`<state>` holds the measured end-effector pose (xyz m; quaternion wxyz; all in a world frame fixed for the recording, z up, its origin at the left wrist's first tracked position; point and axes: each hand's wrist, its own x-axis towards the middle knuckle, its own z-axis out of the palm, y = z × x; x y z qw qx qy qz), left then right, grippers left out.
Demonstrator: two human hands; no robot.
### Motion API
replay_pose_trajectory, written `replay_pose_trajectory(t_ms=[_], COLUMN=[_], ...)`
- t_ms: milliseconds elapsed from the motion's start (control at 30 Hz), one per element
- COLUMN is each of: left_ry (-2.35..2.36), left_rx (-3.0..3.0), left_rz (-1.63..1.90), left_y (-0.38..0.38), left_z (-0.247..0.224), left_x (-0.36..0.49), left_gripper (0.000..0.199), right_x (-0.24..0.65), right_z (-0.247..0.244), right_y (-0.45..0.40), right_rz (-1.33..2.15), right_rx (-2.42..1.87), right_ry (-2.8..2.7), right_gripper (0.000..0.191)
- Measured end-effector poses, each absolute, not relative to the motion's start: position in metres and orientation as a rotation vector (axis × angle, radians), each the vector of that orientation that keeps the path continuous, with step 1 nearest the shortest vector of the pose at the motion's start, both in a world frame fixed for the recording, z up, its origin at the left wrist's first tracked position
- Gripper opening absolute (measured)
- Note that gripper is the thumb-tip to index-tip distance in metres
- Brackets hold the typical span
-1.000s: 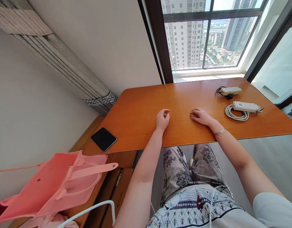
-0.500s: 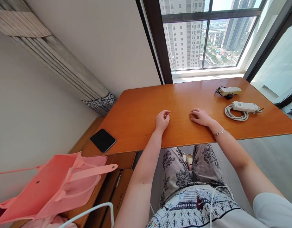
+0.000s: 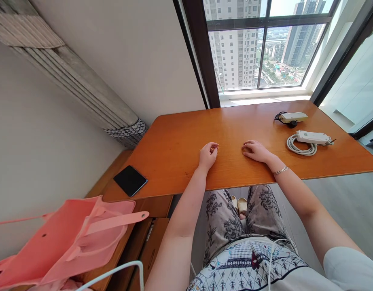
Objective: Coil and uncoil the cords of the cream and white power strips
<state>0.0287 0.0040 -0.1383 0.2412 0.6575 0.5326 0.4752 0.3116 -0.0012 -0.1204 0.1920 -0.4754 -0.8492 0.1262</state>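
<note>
My left hand (image 3: 208, 156) rests on its side on the brown wooden table (image 3: 174, 137). Its fingers are loosely curled inward, and I see nothing held in them. To its right, my right hand (image 3: 255, 150) lies palm down on the tabletop with the fingers stretched out and slightly apart, holding nothing. A bare strip of table separates the two hands. Right of my right hand is a white power strip (image 3: 314, 137) with its cable (image 3: 302, 149) coiled. Behind that lies a smaller cream power strip (image 3: 293, 117) with a black cord and plug.
A black-screened tablet or phone (image 3: 130, 180) lies at the table's left front corner. Below it, a pink bag (image 3: 80, 238) hangs open beside wooden drawers (image 3: 153, 242). The window (image 3: 262, 56) is beyond the table's far edge, and a gathered curtain (image 3: 92, 93) hangs at the left.
Both hands keep the same pose and place on the table. Only the camera's view has shifted very slightly.
</note>
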Motion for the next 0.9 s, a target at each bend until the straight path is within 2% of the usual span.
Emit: replay_pose_trajectory(t_ms=[900], left_ry=[1.446], left_rx=[1.858], left_rz=[1.245], left_y=[-0.0024], left_z=[-0.1372], left_x=[0.0294], left_gripper=[0.018], right_x=[0.3083], right_z=[-0.1225], right_y=[-0.0064], right_rz=[0.344], right_rx=[-1.348], right_ry=[-2.402], right_gripper=[0.033])
